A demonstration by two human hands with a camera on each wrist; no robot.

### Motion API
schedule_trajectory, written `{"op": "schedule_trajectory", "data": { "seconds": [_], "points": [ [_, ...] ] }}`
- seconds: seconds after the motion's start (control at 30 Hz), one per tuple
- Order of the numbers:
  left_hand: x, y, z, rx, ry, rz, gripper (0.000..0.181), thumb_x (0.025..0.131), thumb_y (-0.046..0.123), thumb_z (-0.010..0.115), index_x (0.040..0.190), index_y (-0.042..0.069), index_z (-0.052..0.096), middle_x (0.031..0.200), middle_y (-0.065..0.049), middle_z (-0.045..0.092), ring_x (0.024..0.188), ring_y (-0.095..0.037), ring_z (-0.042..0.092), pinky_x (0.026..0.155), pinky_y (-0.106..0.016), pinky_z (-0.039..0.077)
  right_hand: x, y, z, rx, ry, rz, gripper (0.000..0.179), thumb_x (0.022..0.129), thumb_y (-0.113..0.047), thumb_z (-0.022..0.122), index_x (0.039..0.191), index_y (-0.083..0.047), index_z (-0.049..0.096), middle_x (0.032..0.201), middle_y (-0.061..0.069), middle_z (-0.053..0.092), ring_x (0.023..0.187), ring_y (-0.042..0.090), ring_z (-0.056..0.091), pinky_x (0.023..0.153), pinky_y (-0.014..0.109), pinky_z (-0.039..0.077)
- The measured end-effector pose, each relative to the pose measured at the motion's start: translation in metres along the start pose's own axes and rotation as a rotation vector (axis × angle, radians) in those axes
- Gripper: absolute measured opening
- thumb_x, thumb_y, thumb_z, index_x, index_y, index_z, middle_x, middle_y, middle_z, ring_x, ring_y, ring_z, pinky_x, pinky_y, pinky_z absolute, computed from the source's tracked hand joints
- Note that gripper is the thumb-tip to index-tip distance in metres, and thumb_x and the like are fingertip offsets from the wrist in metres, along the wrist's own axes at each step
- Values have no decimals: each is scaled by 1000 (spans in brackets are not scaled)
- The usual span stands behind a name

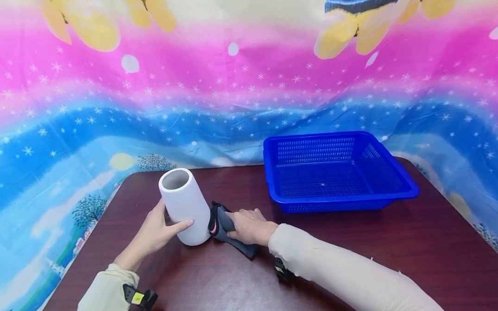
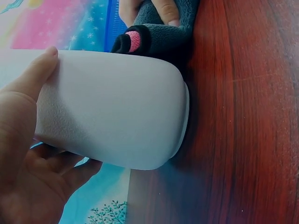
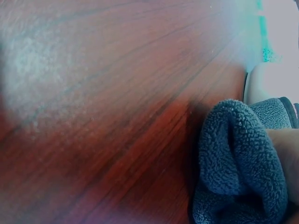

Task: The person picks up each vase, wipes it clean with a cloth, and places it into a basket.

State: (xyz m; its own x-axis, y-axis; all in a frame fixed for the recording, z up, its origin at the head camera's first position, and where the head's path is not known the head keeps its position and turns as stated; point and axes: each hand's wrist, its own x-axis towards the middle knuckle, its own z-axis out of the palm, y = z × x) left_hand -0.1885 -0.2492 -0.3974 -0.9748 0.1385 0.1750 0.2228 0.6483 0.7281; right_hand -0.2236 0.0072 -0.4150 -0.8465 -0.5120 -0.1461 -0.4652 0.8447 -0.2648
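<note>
A white vase (image 1: pixel 187 209), tapered toward its open top, leans slightly on the dark wooden table. My left hand (image 1: pixel 156 228) grips it from the left, thumb across the front and fingers round the back, as the left wrist view shows on the vase wall (image 2: pixel 117 107). Just right of the vase, my right hand (image 1: pixel 249 226) holds a bunched dark grey towel (image 1: pixel 238 244) with black edging and a small pink patch. The towel's edge is right at the vase's lower side. In the right wrist view the folded fleecy towel (image 3: pixel 238 154) hangs by the tabletop.
A blue plastic basket (image 1: pixel 338 199) with perforated walls stands at the back right of the table (image 1: pixel 221 286). Behind the table hangs a colourful printed cloth (image 1: pixel 229 82). Black wrist devices (image 1: pixel 140 297) sit at both sleeves.
</note>
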Motion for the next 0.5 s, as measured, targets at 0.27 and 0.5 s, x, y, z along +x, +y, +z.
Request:
{"op": "schedule_trajectory", "data": {
  "seconds": [0.27,0.5],
  "points": [
    [0,-1,1,-12,-13,4,85,88,34,80,152,9,30,142,-20,54,125,-39,59,100,-58,53,1,1,0,-10,-10,4,53,94,-40,70,144,-30,55,124,4,70,113,21,64,92,43,47],
    [-5,3,0,-41,-15,-13,97,89,37,78,159,16,14,150,-17,45,132,-39,53,106,-64,46,2,0,1,-21,-15,9,56,94,-41,69,147,-30,52,129,4,69,117,21,64,96,45,48]
  ]
}}
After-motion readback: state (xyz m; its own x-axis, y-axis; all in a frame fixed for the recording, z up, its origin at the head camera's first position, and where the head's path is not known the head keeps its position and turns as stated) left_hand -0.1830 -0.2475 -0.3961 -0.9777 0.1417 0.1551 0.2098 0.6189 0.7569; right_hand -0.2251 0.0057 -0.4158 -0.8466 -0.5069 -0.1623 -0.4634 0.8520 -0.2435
